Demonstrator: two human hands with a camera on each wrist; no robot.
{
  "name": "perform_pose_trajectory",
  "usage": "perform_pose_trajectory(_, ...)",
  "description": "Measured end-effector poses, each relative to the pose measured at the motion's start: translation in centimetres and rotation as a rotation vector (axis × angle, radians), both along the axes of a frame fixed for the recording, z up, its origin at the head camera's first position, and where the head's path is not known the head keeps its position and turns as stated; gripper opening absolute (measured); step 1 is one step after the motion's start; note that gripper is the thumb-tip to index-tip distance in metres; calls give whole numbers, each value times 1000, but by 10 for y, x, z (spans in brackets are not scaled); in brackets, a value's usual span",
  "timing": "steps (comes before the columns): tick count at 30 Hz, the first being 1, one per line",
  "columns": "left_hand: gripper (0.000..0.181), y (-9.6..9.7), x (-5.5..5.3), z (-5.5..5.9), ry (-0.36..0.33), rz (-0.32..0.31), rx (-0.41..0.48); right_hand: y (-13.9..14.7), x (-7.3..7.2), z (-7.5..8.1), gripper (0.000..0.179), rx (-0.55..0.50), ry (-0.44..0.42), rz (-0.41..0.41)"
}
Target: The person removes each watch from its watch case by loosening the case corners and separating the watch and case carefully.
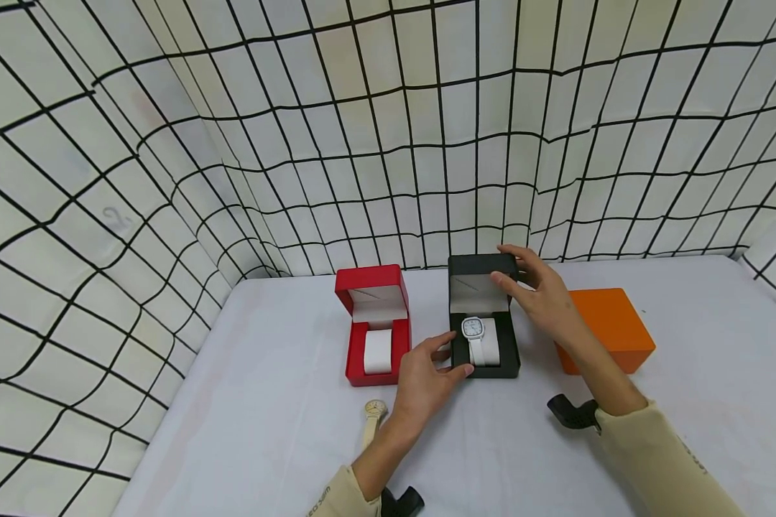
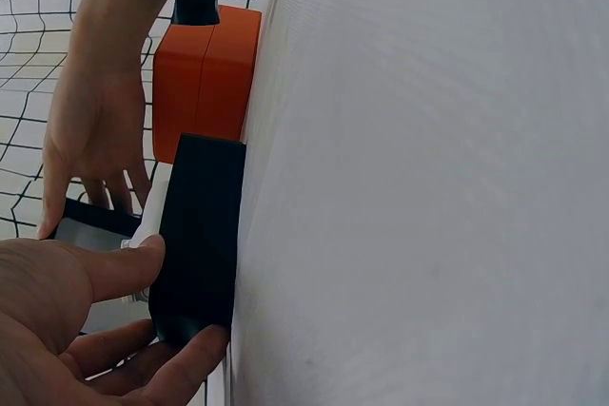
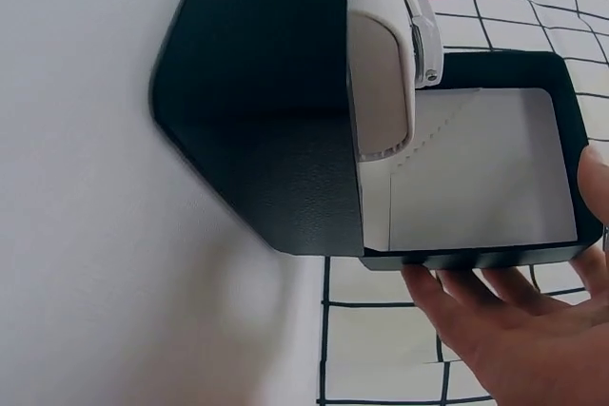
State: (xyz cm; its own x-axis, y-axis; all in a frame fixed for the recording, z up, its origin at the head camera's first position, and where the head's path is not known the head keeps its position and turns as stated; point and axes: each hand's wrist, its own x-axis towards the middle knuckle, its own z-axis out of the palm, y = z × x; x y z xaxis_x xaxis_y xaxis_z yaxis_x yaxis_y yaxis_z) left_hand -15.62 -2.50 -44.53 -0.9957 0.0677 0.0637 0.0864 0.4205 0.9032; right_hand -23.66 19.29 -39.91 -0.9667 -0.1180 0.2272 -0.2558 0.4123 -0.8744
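A black watch box (image 1: pixel 509 353) stands with its lid (image 1: pixel 481 264) raised. Inside, a white wristwatch (image 1: pixel 473 328) is wrapped round a white cushion (image 1: pixel 491 343). My left hand (image 1: pixel 420 388) holds the base at its left front corner; the left wrist view shows the thumb at the top edge and fingers against the side. My right hand (image 1: pixel 546 301) grips the lid's right edge. In the right wrist view, the thumb lies at the outer rim of the lid (image 3: pixel 485 168) and several fingers lie along its side.
Left of the black box, an opened red watch box (image 1: pixel 356 359) holds a bare white cushion (image 1: pixel 378 352). A closed orange box (image 1: pixel 604 316) sits to the right. A beige wristwatch (image 1: pixel 374 409) lies beside my left forearm. Black-lined netting (image 1: pixel 420 143) rises behind the white table (image 1: pixel 284 402).
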Motion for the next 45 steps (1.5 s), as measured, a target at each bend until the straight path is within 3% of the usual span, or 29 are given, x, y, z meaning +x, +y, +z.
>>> perform_pose_trajectory(14,60,0,0,0,1,1,-11,-2,1,7,65,28,-72,-2)
perform_pose_trajectory(28,60,0,1,0,-6,3,-11,-1,8,7,66,43,-74,-17)
perform_pose_trajectory(45,60,0,0,1,-6,7,-33,-2,22,12,73,180,-78,-82)
